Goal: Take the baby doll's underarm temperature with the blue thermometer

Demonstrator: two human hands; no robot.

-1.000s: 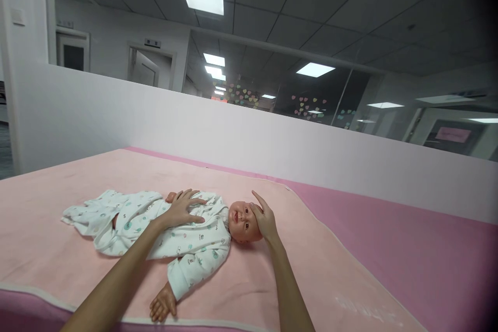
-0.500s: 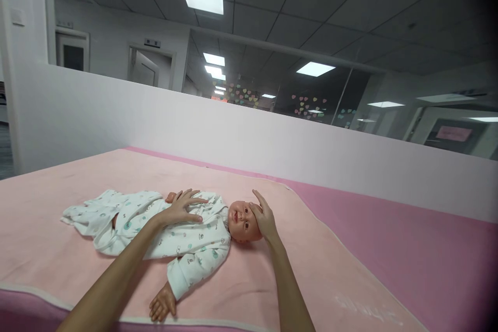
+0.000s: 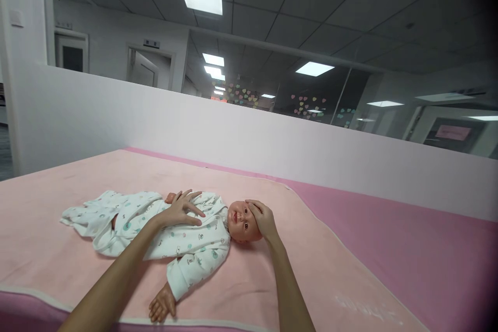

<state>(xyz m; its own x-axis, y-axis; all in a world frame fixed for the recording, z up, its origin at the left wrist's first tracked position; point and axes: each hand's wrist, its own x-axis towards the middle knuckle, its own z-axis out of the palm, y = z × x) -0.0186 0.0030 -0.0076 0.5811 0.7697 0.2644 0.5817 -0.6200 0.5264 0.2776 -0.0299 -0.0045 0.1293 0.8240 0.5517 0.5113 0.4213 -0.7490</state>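
Note:
A baby doll (image 3: 190,238) lies on its back on a pink mat, its head to the right and its legs to the left. It wears a white sleepsuit with a small green and brown print. My left hand (image 3: 181,211) rests on the doll's chest and belly with the fingers spread. Over the forehead and crown of the doll's head (image 3: 238,225) lies my right hand (image 3: 264,219), fingers stretched across the brow and close together. The eyes and mouth stay uncovered. One doll hand (image 3: 162,305) sticks out of a sleeve near the mat's front edge.
The pale pink mat (image 3: 330,280) covers most of a darker pink surface (image 3: 381,218). Behind it runs a low white wall (image 3: 233,129) with glass above, dotted with heart-shaped stickers (image 3: 243,96). An open door (image 3: 144,68) stands beyond at the left.
The raised fingers of my right hand have come down onto the doll's forehead. My left hand stays on the chest, with its fingers shifted slightly. The doll lies as before.

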